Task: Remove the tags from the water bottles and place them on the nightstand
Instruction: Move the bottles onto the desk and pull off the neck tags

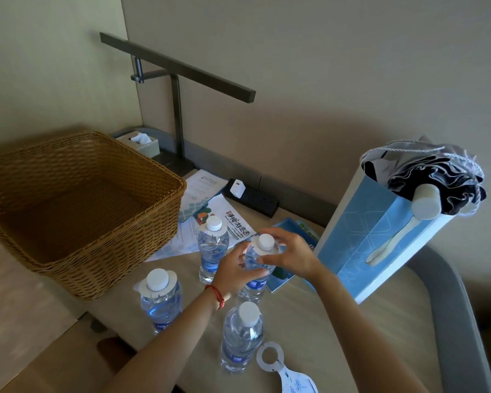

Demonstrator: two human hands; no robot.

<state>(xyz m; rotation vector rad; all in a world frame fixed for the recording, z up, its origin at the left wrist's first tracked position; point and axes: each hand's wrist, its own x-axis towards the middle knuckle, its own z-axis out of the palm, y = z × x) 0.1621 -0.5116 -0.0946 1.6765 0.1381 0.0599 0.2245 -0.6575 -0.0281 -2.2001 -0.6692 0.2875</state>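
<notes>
Gripping the middle water bottle [256,275] around its body with my left hand [234,272], I have the fingers curled on the clear plastic below the shoulder. My right hand [288,258] reaches over the top, its fingers bent at the paper tag [267,249] ringing the white cap [265,241]; whether they pinch the tag or only touch it I cannot tell. A red string bracelet [216,295] sits on my left wrist.

Three more bottles stand upright on the pale surface [352,321]: a far bottle [212,248] and a left bottle [160,300], each with a tag on its neck, and a near bottle [242,336] whose neck is bare. A loose tag [284,370] lies flat just beside the near bottle, at the lower edge.

A wicker basket [77,211] sits to the left, leaflets [210,219] spread behind the bottles, a black power strip [251,198] against the wall, a desk lamp [177,80] above it. A blue paper bag [377,239] stands at the right with dark cloth bunched in its mouth.
</notes>
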